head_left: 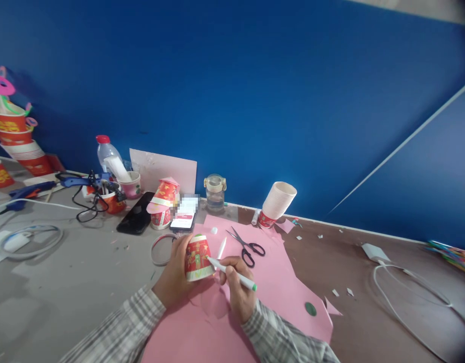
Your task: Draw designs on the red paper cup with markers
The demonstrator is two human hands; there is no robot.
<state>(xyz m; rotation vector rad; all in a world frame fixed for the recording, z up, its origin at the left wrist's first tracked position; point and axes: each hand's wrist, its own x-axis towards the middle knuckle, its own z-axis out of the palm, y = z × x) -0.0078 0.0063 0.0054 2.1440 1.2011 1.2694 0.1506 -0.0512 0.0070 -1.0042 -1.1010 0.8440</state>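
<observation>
My left hand (175, 277) is wrapped round a red paper cup (198, 256) with gold and green patterns, held upside down with its wide rim at the bottom. In my right hand (238, 287) is a white marker with a green end (242, 281), its tip at the cup's right side. Whether the tip touches the cup, I cannot tell. Pink paper (270, 297) lies under both hands. On it, black-handled scissors (247, 247) rest with blades apart, beside a white marker cap (222, 247) and a dark green disc (310, 308).
Behind stand a figure made of paper cups (164, 201), a phone (184, 214), a dark phone (137, 214), a lidded jar (215, 194) and a tilted stack of cups (278, 201). Glue guns (28, 194) with cords lie left. A white charger (375, 253) and its cable lie right.
</observation>
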